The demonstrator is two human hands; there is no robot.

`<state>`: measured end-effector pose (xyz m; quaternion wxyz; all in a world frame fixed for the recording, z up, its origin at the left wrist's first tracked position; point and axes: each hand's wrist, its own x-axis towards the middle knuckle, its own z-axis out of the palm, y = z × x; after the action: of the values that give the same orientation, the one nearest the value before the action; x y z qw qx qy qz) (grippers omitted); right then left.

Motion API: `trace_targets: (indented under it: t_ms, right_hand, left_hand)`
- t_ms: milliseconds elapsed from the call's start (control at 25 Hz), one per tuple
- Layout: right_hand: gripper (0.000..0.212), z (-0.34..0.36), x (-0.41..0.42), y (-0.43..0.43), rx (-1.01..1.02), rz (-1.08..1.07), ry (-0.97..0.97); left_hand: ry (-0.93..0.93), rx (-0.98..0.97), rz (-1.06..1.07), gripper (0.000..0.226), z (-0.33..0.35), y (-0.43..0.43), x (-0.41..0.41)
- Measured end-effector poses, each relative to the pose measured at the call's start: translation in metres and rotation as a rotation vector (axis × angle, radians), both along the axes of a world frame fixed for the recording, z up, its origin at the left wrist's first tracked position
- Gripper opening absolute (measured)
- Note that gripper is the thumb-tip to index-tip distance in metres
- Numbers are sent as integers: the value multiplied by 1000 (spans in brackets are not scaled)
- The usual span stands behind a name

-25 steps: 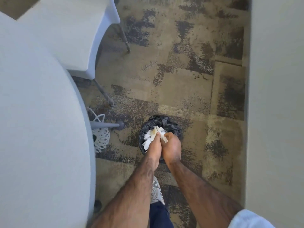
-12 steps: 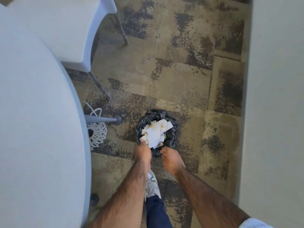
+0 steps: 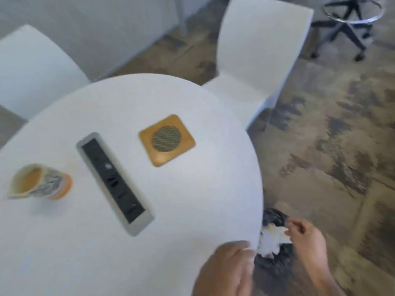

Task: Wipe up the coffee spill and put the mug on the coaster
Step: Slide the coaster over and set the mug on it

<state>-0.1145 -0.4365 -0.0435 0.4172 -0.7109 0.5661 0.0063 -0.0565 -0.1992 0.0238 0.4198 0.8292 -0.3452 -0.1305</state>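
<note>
A patterned mug with an orange base lies on its side at the left of the round white table, its mouth facing left. The square wooden coaster with a round woven centre sits bare near the table's middle. Crumpled, stained white paper rests in a black-lined bin on the floor just past the table's right edge. My left hand hovers over the table's near right edge, empty. My right hand is beside the paper above the bin, fingers loose and holding nothing.
A recessed power socket strip runs diagonally between mug and coaster. One white chair stands at the table's far right, another at the far left. A wheeled stool base is at the top right on patterned carpet.
Both hands let the stained paper drop into the bin and pulled back. My view has swung left and up from the floor to the tabletop; the left hand is over the table edge.
</note>
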Motion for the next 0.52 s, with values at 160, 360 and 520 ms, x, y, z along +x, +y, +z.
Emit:
trace_targets:
  t_ms: [160, 360, 520]
  right_hand:
    - [21, 77, 72, 43, -179, 99, -117]
    - [16, 96, 138, 133, -351, 223, -243]
    - [15, 88, 173, 209, -299, 367, -308]
  left_hand:
    - [-227, 67, 310, 33, 36, 127, 67]
    - [-151, 533, 498, 70, 2, 238, 102]
    - [-107, 650, 541, 74, -18, 268, 113]
